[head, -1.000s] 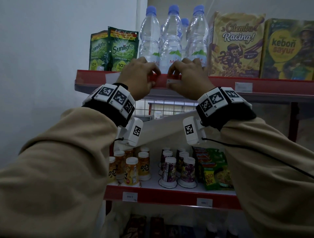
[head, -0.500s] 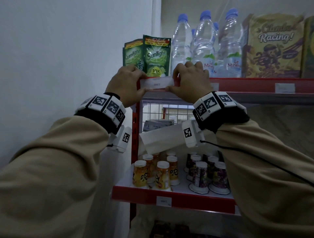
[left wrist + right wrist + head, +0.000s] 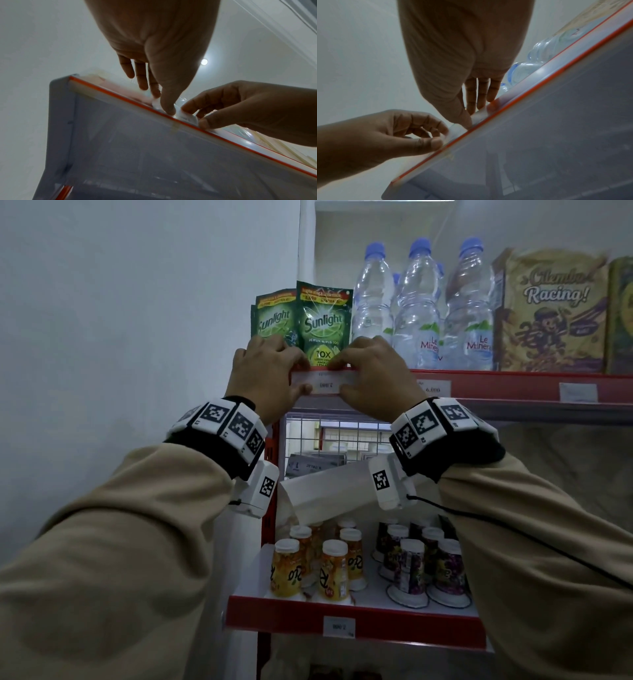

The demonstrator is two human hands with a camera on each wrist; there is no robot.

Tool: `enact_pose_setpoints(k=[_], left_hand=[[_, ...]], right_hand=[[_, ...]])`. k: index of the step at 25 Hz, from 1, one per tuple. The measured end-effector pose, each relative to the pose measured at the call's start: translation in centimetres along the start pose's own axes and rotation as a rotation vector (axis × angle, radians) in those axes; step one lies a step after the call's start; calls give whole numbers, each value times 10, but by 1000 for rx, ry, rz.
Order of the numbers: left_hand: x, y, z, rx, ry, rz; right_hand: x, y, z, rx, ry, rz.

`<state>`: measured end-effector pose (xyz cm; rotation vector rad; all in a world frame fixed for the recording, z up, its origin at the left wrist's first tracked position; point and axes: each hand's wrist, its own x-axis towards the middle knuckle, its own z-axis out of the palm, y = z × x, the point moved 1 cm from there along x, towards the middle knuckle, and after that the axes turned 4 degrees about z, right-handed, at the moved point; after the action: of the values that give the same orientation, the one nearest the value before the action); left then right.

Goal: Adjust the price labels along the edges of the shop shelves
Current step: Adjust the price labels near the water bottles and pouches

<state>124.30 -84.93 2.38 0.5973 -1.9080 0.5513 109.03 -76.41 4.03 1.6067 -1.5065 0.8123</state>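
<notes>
the price label [image 3: 320, 385] sits on the red front edge of the top shelf [image 3: 496, 381], under the sunlight pouches [image 3: 323, 325]. the left hand [image 3: 265, 373] pinches its left end and the right hand [image 3: 375, 376] pinches its right end, thumbs below and fingers above. i think both ends are held so the strip stays level while it is seated in the edge. it seems almost in place.
</notes>
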Motion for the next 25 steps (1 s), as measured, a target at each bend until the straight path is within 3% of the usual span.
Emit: enact_pose_setpoints(k=[4,14,20,23,25], left_hand=[[2,-2,2,-26,0,7],[2,-8,8,-57,-2,58],[1,-13,7,-166,46,72],[0,-14,4,-238,87,72],[0,-14,2,-303,97,60]], right_hand=[[5,-5,5,11,11,13],[27,-16,-6,-92,-178,-38],[34,-9,-15,5,-258,79],[35,-5,-18,92,-209,133],[36,-1,-19,244,-71,219]])
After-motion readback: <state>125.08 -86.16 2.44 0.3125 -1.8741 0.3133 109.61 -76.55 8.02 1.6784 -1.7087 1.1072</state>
